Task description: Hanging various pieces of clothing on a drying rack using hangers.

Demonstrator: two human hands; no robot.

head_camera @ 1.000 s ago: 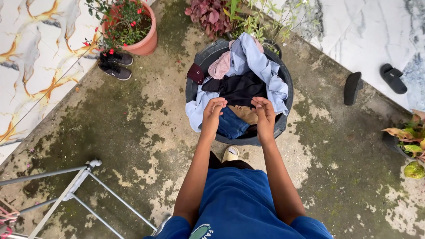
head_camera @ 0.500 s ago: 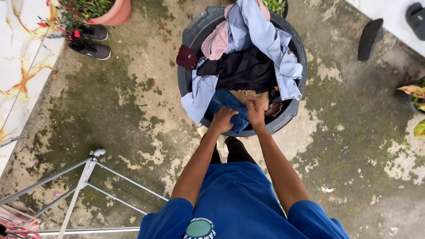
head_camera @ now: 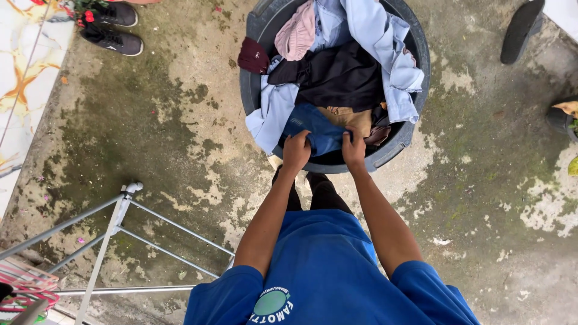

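Clothes (head_camera: 337,78) in tub (head_camera: 256,24); rack (head_camera: 114,229) left; shoes (head_camera: 114,27) far-left.

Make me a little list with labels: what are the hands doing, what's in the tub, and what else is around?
left hand: left hand grips the blue denim garment at the tub's near edge
right hand: right hand pinches the same garment
container: round black tub, piled with clothes
clothes in tub: light blue shirt, black garment, pink cloth, tan piece
ground: mossy stained concrete
nearby: metal drying rack, dark sneakers, black sandal
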